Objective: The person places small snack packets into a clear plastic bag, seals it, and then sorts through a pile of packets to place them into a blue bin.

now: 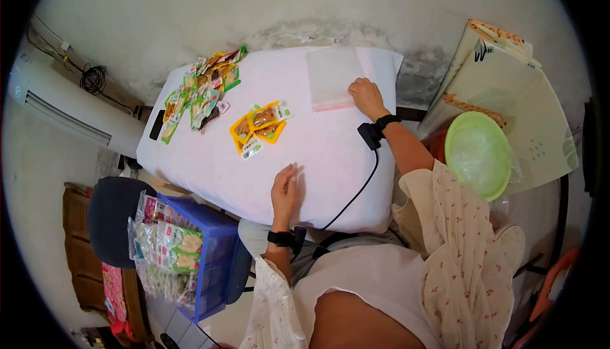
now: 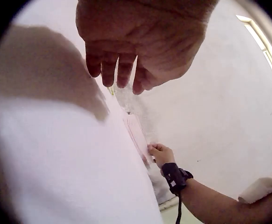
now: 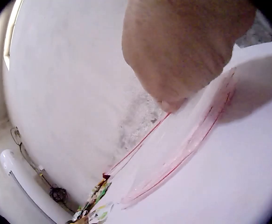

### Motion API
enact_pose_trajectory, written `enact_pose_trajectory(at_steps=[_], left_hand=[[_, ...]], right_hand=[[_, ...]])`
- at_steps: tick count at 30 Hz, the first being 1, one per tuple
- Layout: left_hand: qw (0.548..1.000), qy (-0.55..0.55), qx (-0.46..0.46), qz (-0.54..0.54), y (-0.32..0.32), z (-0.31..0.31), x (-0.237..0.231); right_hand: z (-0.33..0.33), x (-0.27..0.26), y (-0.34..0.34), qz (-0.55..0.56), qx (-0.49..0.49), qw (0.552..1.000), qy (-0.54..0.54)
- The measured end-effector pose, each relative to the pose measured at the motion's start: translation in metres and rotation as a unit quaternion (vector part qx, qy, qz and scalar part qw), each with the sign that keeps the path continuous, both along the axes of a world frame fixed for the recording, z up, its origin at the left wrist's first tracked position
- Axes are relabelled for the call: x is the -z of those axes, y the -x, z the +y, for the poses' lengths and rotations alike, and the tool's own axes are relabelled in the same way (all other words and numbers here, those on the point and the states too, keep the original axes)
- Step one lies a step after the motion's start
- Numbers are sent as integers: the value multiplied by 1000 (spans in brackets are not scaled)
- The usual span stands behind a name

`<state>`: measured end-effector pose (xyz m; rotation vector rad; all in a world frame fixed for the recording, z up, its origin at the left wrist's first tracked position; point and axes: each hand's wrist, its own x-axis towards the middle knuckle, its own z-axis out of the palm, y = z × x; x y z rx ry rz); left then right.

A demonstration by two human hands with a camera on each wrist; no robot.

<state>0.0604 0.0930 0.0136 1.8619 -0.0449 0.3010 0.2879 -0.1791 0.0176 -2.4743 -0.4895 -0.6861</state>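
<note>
Plastic bags [image 1: 332,79]: stacked on far right of desk [image 1: 197,171] | right hand [image 1: 368,100]: grip closed, pinching a bag edge | left hand [image 1: 284,193]: fingers relaxed, holding nothing, nearest yellow packets [image 1: 264,117]

"What do we have carrying everything?"
"We see a table draped in white cloth [image 1: 210,168]: on its left, a loose heap of small green, yellow and white plastic packets [image 1: 202,102] beside a flat black rectangular object [image 1: 156,125]."
"And we find overlapping yellow-edged plastic packets [image 1: 264,117] mid-table, a stack of clear plastic bags with pink-red edges [image 1: 332,77] near the wall side."
</note>
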Motion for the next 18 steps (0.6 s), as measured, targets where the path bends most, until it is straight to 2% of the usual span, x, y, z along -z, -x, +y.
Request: enact_pose_trajectory(at_steps=[5,9,11,13,18], left_hand=[[997,40,6,65,-13,-8,-7],[994,87,18,69,-19,-12,8],[984,122,7,129,-17,-15,5],[984,123,10,125,-17,-15,5],[982,99,16,162,-27,-20,-14]], right_hand=[[3,-1,-2,-13,11,1000,-4],[2,-7,2,32,13,999,14],[2,-11,1,35,10,999,10],[2,-17,1,-9,2,996,-83],[17,-49,18,-52,-68,985,-147]])
